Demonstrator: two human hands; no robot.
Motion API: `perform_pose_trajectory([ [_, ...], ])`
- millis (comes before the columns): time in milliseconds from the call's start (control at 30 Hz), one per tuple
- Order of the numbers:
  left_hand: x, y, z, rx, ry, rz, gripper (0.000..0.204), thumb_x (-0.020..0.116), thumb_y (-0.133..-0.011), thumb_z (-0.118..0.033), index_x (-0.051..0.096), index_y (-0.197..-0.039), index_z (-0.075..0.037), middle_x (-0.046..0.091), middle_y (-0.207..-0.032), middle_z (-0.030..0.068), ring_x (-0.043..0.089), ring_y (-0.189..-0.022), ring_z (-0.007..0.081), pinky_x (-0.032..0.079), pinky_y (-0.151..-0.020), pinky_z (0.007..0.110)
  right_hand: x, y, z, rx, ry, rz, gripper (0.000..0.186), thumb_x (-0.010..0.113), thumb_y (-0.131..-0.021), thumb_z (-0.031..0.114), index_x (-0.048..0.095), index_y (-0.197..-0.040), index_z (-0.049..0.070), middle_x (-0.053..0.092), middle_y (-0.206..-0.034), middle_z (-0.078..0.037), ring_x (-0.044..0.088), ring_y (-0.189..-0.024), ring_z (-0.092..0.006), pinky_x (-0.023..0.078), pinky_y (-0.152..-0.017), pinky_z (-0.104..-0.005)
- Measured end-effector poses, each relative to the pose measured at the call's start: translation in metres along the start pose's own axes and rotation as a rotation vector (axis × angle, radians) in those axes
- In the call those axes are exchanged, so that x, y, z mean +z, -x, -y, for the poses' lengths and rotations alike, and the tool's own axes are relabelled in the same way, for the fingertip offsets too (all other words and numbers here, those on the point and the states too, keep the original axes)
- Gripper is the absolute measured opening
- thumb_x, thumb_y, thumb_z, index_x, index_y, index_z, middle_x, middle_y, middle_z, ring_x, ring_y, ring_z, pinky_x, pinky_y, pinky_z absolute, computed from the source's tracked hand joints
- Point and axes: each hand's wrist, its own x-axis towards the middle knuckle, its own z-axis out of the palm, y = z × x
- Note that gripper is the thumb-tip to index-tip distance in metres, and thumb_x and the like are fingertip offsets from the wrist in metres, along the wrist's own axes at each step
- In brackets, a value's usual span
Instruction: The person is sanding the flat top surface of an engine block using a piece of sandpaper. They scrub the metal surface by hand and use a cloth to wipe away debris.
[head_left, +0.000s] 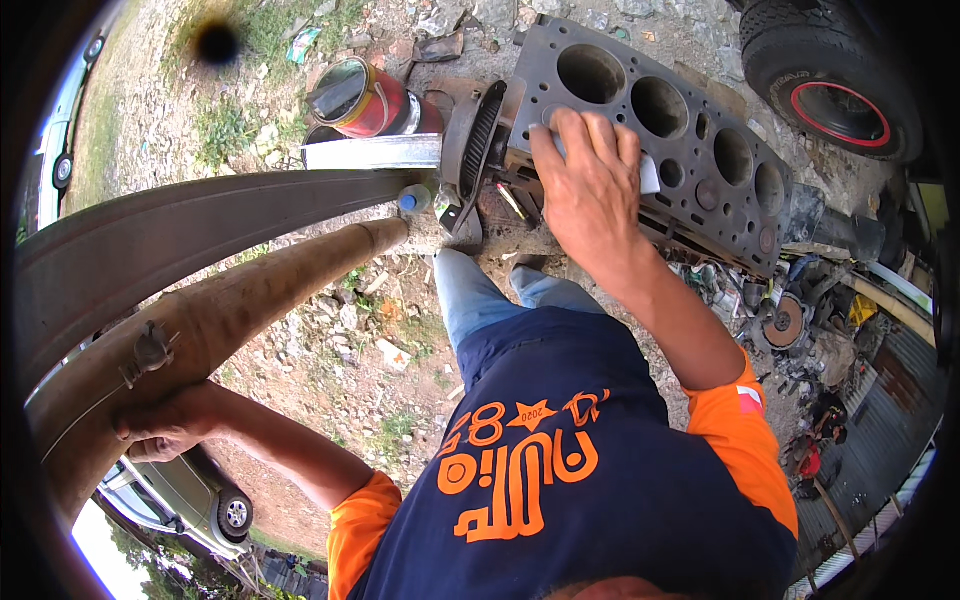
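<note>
our right grip (590,180) is pressed together over a white piece (649,176) on the engine block (700,158), at its top face's near edge, toward the left corner. our left grip (170,425) rests against a wooden post (250,285); we cannot tell how far it closes. around us, stony ground (380,350) bears a red bucket (385,105), a tire (800,50) and a car (190,490).
</note>
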Motion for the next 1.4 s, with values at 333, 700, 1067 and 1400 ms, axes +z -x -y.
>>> perform_pose_trajectory([
  [333, 0.003, 0.003, -0.008, 0.009, -0.015, 0.015, 0.062, 0.07, -0.105, -0.048, 0.056, -0.126, 0.009, 0.066, -0.12, 0.0211, 0.069, -0.102, 0.0231, 0.061, -0.094, 0.04, 0.002, -0.009, 0.002, -0.049, 0.079, 0.047, 0.021, 0.069, -0.085, 0.018, 0.075, -0.101, 0.006, 0.063, -0.11, -0.008, 0.058, -0.109, -0.0233, 0.04, -0.094, -0.0426],
  [700, 0.019, 0.011, -0.027, 0.04, 0.023, -0.042, 0.053, 0.073, -0.103, -0.041, 0.057, -0.108, 0.009, 0.065, -0.1, 0.0197, 0.066, -0.088, 0.0217, 0.059, -0.081, 0.037, 0.001, -0.004, 0.003, -0.079, 0.1, 0.07, 0.027, 0.068, -0.087, 0.019, 0.077, -0.106, 0.004, 0.065, -0.117, -0.009, 0.057, -0.112, -0.0248, 0.039, -0.099, -0.0446],
  [1067, 0.012, 0.008, -0.016, 0.071, 0.058, -0.022, 0.05, 0.073, -0.103, -0.042, 0.056, -0.102, 0.006, 0.065, -0.102, 0.0186, 0.066, -0.089, 0.0222, 0.059, -0.083, 0.039, 0.0, 0.005, -0.003, -0.151, 0.151, 0.033, 0.031, 0.067, -0.088, 0.022, 0.079, -0.11, 0.003, 0.066, -0.125, -0.009, 0.055, -0.12, -0.0237, 0.039, -0.1, -0.044],
  [1400, 0.015, 0.011, -0.024, 0.06, 0.055, -0.021, 0.051, 0.072, -0.104, -0.039, 0.057, -0.11, 0.009, 0.066, -0.106, 0.02, 0.067, -0.091, 0.0224, 0.059, -0.084, 0.039, 0.001, -0.013, -0.011, -0.156, 0.101, 0.1, 0.03, 0.068, -0.089, 0.022, 0.078, -0.108, 0.001, 0.066, -0.126, -0.009, 0.057, -0.121, -0.0243, 0.038, -0.103, -0.0457],
])
